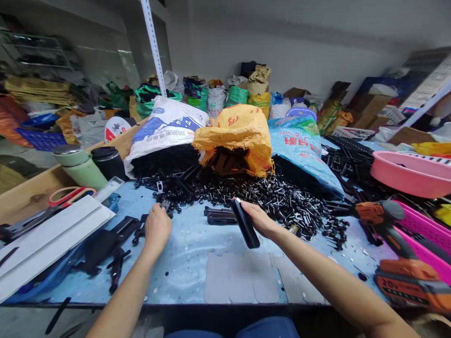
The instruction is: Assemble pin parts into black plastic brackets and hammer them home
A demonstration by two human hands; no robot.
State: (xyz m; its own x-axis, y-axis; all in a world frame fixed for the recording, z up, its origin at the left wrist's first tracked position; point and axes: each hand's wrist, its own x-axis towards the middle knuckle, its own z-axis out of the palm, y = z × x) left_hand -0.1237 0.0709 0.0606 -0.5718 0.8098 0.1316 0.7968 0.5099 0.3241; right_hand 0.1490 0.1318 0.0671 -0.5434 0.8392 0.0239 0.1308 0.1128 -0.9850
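My right hand (pixel 260 219) is closed round the upper end of a long, smooth black part (pixel 245 225), held tilted above the table. Just left of it, more slim black parts (pixel 219 215) lie side by side on the blue surface. My left hand (pixel 158 226) reaches to the near edge of the heap, its fingers curled together at a small dark piece; what they hold is mostly hidden. Beyond both hands spreads a heap of black-headed screws (pixel 256 190). Several black brackets (pixel 119 234) lie to the left of my left hand.
A white sack (pixel 168 124), an orange sack (pixel 239 126) and a teal sack (pixel 302 141) lie behind the heap. At right are a cordless drill (pixel 406 251), a pink basin (pixel 418 172) and a magenta basket (pixel 428 241). Scissors (pixel 69 196) and a green flask (pixel 79 166) stand left.
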